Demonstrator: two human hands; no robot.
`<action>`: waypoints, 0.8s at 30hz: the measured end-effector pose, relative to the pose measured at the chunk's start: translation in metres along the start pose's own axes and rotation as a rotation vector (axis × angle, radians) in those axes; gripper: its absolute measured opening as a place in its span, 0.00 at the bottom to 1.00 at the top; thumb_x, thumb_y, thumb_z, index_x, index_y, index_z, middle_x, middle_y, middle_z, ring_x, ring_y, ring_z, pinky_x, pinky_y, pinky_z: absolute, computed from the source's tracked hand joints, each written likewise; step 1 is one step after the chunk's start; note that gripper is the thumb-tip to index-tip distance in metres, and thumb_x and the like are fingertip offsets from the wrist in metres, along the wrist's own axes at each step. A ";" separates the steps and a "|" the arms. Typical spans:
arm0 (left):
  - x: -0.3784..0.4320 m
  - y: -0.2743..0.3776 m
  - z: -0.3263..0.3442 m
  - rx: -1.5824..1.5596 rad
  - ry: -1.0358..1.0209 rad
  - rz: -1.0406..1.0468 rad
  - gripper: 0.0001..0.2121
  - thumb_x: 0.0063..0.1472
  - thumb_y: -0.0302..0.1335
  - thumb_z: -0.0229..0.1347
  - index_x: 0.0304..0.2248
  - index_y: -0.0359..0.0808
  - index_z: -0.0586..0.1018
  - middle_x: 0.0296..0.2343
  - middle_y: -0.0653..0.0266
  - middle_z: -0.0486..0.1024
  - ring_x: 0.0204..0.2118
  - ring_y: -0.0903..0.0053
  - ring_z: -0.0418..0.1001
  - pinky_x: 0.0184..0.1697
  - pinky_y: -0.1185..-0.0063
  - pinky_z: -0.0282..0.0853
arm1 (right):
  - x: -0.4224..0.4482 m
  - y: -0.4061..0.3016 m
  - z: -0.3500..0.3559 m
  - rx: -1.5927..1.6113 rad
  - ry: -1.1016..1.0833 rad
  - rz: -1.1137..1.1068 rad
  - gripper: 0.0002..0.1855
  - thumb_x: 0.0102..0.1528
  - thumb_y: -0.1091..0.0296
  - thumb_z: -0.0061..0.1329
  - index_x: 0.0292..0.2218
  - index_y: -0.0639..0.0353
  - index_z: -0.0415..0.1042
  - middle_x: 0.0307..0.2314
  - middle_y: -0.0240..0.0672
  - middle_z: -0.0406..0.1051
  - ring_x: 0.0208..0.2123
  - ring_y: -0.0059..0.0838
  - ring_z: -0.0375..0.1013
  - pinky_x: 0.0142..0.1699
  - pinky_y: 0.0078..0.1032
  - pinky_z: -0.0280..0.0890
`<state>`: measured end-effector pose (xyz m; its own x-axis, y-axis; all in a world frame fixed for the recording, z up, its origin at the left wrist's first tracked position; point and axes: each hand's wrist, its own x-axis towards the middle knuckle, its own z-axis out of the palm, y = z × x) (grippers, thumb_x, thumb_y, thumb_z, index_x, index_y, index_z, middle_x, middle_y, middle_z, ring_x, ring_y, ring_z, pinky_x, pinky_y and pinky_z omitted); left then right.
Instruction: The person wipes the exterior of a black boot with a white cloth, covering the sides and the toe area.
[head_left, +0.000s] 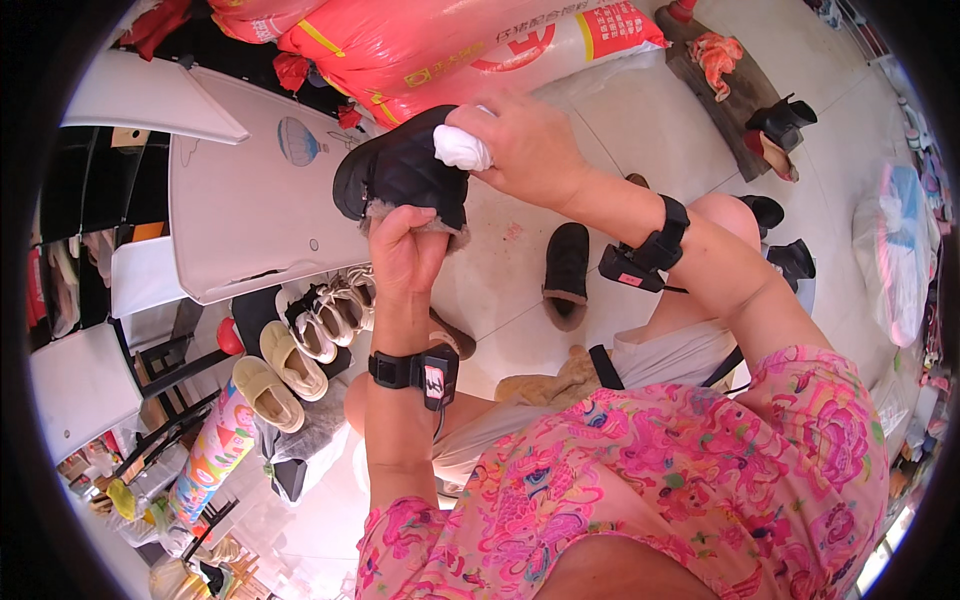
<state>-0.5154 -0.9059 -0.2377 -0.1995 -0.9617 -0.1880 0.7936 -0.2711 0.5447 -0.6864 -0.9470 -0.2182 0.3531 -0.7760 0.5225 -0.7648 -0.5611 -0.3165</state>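
Note:
Held up before me is a black quilted slipper (409, 161) with a grey-brown fur lining and a small zip on its side. My left hand (411, 251) grips its furry opening, the fingers inside and hidden, the thumb on the outside. A crumpled white cloth (461, 148) is bunched in my right hand (525, 146), pressed against or right beside the slipper's upper. On the tiles between my knees lies a second black slipper (566, 262) with the same lining, sole down.
Red feed sacks (450, 52) lie ahead. To the left stand a white cabinet door panel (270, 187) and a row of beige shoes (292, 360). A dark wooden board (705, 82) at the right bears an orange-red cloth (716, 60); black heeled shoes (780, 120) stand by it.

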 end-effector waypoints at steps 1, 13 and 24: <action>-0.001 0.001 -0.001 0.019 0.003 0.002 0.29 0.41 0.14 0.42 0.48 0.24 0.62 0.46 0.55 0.66 0.51 0.66 0.63 0.55 0.71 0.57 | 0.002 -0.001 -0.001 0.049 0.004 0.041 0.15 0.38 0.62 0.56 0.31 0.48 0.70 0.27 0.31 0.65 0.30 0.35 0.69 0.30 0.31 0.65; 0.003 -0.007 0.000 -0.028 -0.051 -0.010 0.27 0.42 0.17 0.43 0.47 0.26 0.63 0.46 0.53 0.66 0.51 0.64 0.61 0.58 0.69 0.51 | 0.003 -0.008 0.004 0.127 -0.039 0.001 0.14 0.36 0.68 0.56 0.30 0.51 0.71 0.26 0.30 0.68 0.30 0.33 0.68 0.32 0.30 0.64; 0.005 -0.005 -0.005 -0.020 -0.180 -0.048 0.29 0.42 0.19 0.43 0.50 0.26 0.61 0.46 0.54 0.65 0.50 0.64 0.62 0.56 0.69 0.54 | 0.008 -0.002 -0.006 0.269 -0.119 0.086 0.17 0.35 0.69 0.55 0.32 0.53 0.71 0.27 0.34 0.71 0.32 0.39 0.70 0.35 0.32 0.65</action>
<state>-0.5173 -0.9088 -0.2454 -0.3353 -0.9400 -0.0631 0.7915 -0.3174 0.5223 -0.6855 -0.9504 -0.2089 0.3661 -0.8431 0.3938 -0.6298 -0.5360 -0.5621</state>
